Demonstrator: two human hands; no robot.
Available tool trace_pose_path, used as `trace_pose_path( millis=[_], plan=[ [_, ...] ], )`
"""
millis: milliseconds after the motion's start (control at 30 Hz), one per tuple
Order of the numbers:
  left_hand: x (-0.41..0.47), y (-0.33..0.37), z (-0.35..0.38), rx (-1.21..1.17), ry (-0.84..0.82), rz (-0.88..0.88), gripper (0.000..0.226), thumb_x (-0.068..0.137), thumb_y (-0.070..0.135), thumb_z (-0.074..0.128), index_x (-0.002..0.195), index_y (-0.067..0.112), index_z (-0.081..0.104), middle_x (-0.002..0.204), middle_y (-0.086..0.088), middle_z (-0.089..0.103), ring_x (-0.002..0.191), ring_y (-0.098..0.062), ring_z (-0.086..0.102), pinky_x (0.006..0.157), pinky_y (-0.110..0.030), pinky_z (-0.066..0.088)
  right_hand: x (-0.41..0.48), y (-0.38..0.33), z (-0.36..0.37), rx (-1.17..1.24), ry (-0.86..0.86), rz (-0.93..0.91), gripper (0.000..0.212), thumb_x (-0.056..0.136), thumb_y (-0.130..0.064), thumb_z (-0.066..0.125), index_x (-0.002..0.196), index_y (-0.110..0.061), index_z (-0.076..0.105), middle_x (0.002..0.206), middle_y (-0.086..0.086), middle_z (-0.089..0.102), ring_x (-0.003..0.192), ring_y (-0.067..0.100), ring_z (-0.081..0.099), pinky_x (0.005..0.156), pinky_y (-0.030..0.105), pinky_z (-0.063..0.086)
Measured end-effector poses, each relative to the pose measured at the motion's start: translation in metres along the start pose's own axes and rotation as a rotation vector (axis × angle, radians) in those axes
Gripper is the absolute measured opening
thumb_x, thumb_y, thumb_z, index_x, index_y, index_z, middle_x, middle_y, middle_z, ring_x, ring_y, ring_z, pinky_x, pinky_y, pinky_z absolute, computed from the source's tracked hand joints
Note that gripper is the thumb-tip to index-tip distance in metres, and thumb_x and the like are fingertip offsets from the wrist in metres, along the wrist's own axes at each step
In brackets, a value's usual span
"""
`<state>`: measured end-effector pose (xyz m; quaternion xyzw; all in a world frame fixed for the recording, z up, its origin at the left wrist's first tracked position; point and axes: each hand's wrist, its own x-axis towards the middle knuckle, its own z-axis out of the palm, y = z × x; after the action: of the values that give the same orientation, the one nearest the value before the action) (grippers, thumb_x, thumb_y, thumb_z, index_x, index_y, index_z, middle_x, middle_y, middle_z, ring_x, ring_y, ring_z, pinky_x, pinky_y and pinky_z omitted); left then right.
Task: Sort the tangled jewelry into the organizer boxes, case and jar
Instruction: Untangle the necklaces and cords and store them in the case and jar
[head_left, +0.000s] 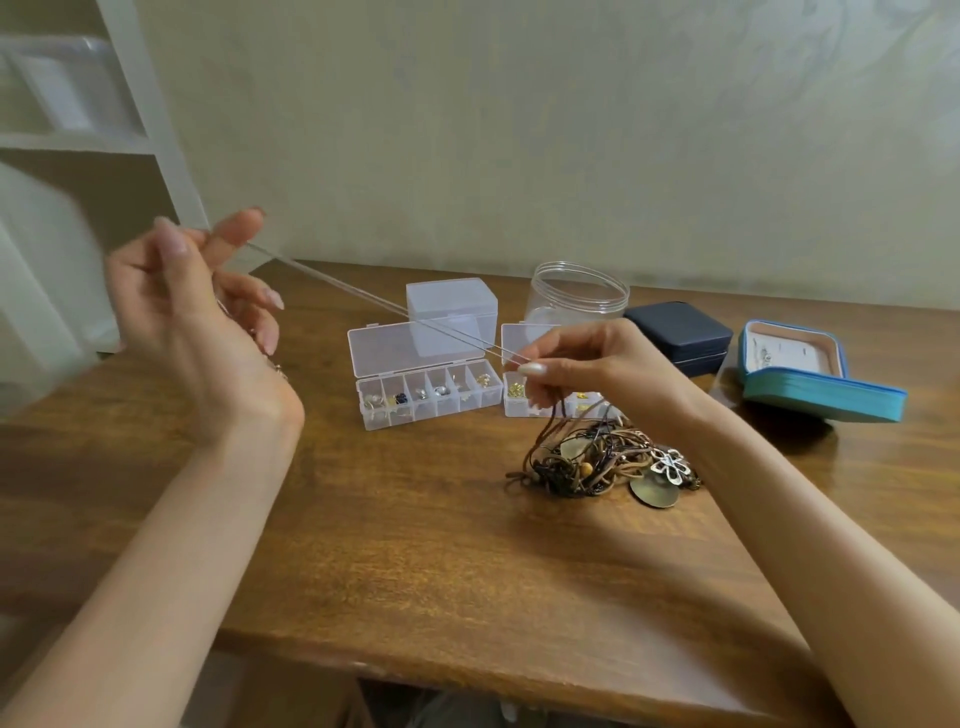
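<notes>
While the left hand (208, 322) is raised high at the left, its thumb and forefinger pinch one end of a thin chain (374, 301), and its other fingers curl loosely below. That thin chain runs taut, slanting down and to the right above the boxes, to the right hand (587, 364), whose thumb and fingers pinch it together with a few brown cords. Those cords hang down from the grip into the tangle of cords (571, 467) lying on the wooden worktop (415, 545) just below, where a silver flower pendant (672, 465) and a dull round disc (654, 491) sit at its right edge. Behind the tangle stands an open organizer box (426, 395) with small pieces in its compartments, its lid tipped back. A second organizer box (519, 410), partly hidden by the right hand, holds some gold bits. Farther back are a small closed clear box (452, 301) and an open clear jar (576, 293). To the right of the jar lies a closed navy case (680, 332), and beside it an open teal case (821, 400) with a pale lining. White shelves (78, 140) stand by the wall at far left.
</notes>
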<state>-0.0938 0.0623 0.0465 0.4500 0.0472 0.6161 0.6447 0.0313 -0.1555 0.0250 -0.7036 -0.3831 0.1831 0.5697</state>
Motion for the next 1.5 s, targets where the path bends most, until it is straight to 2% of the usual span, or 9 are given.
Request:
trace_pose_path(
  millis=[167, 367, 467, 600, 767, 967, 1167, 1400, 1500],
  plan=[
    [0.003, -0.007, -0.01, 0.055, 0.094, -0.019, 0.015, 0.101, 0.021, 0.038, 0.099, 0.007, 0.042, 0.09, 0.003, 0.071, 0.047, -0.005, 0.051, 0.038, -0.018, 0.026, -0.002, 0.002, -0.007, 0.006, 0.013, -0.015, 0.015, 0.084, -0.01, 0.063, 0.095, -0.004, 0.072, 0.073, 0.007, 0.071, 0.053, 0.012, 0.054, 0.049, 0.019, 0.044],
    [0.003, -0.008, -0.012, 0.082, 0.02, -0.04, 0.014, 0.099, 0.019, 0.043, 0.088, 0.014, 0.049, 0.071, 0.004, 0.066, 0.042, -0.008, 0.043, 0.037, -0.019, 0.023, 0.001, 0.01, -0.015, 0.014, 0.067, 0.013, 0.016, 0.084, 0.001, 0.063, 0.096, -0.007, 0.07, 0.089, 0.018, 0.073, 0.073, 0.022, 0.064, 0.056, 0.021, 0.05],
    [0.006, -0.002, -0.01, 0.109, -0.066, -0.015, 0.015, 0.099, 0.021, 0.043, 0.091, 0.011, 0.051, 0.065, 0.006, 0.064, 0.04, -0.007, 0.039, 0.037, -0.02, 0.021, 0.0, 0.01, -0.021, -0.189, 0.073, 0.09, 0.01, 0.083, -0.006, 0.067, 0.089, -0.012, 0.072, 0.082, 0.007, 0.074, 0.064, 0.01, 0.061, 0.055, 0.016, 0.045],
    [0.011, 0.002, 0.001, 0.234, -0.433, -0.185, 0.015, 0.096, 0.014, 0.05, 0.086, 0.011, 0.06, 0.053, 0.005, 0.057, 0.032, -0.006, 0.029, 0.033, -0.018, 0.018, -0.002, 0.008, -0.016, -0.686, 0.071, 0.039, 0.027, 0.08, -0.018, 0.072, 0.101, -0.034, 0.066, 0.098, -0.019, 0.063, 0.086, -0.001, 0.061, 0.079, 0.023, 0.052],
    [-0.012, 0.005, 0.033, 0.498, -1.046, -0.38, 0.014, 0.088, 0.022, 0.058, 0.088, 0.01, 0.067, 0.05, -0.003, 0.056, 0.037, -0.013, 0.029, 0.036, -0.02, 0.018, -0.008, -0.016, 0.013, -0.145, -0.082, -0.218, 0.08, 0.077, -0.001, 0.071, 0.142, -0.031, 0.034, 0.138, -0.001, 0.049, 0.085, 0.019, 0.066, 0.082, 0.037, 0.057],
    [-0.036, -0.013, 0.066, 0.386, -1.034, -0.375, 0.017, 0.094, 0.018, 0.055, 0.088, 0.004, 0.062, 0.051, -0.002, 0.059, 0.033, -0.008, 0.033, 0.035, -0.014, 0.026, -0.014, -0.017, -0.005, 0.0, 0.072, -0.122, 0.014, 0.083, -0.019, 0.062, 0.087, -0.007, 0.069, 0.062, 0.004, 0.062, 0.056, 0.014, 0.057, 0.058, 0.023, 0.05],
    [-0.068, -0.04, 0.093, 0.315, -1.178, -0.456, 0.016, 0.089, 0.022, 0.06, 0.086, 0.007, 0.063, 0.064, 0.002, 0.064, 0.052, -0.008, 0.052, 0.048, -0.015, 0.039, -0.033, -0.033, -0.074, 0.316, 0.247, -0.231, 0.019, 0.079, -0.03, 0.06, 0.074, -0.017, 0.073, 0.049, -0.005, 0.051, 0.044, 0.007, 0.043, 0.047, 0.018, 0.034],
    [-0.121, -0.071, 0.165, 0.122, -1.253, -0.602, 0.008, 0.09, 0.012, 0.06, 0.088, 0.004, 0.06, 0.08, -0.004, 0.071, 0.077, -0.013, 0.067, 0.075, -0.03, 0.056, -0.053, -0.072, -0.126, -0.05, 0.549, -0.27, 0.027, 0.072, -0.043, 0.068, 0.076, -0.017, 0.072, 0.045, -0.005, 0.046, 0.043, 0.007, 0.037, 0.047, 0.017, 0.029],
    [-0.147, -0.083, 0.206, 0.194, -1.263, -0.544, 0.009, 0.094, 0.014, 0.055, 0.087, 0.008, 0.055, 0.078, 0.0, 0.068, 0.063, 0.005, 0.063, 0.069, -0.016, 0.054, -0.059, -0.073, -0.141, -0.153, 0.639, -0.232, 0.021, 0.083, -0.033, 0.066, 0.08, -0.013, 0.071, 0.046, -0.007, 0.051, 0.046, 0.008, 0.042, 0.052, 0.017, 0.035]
  ],
)
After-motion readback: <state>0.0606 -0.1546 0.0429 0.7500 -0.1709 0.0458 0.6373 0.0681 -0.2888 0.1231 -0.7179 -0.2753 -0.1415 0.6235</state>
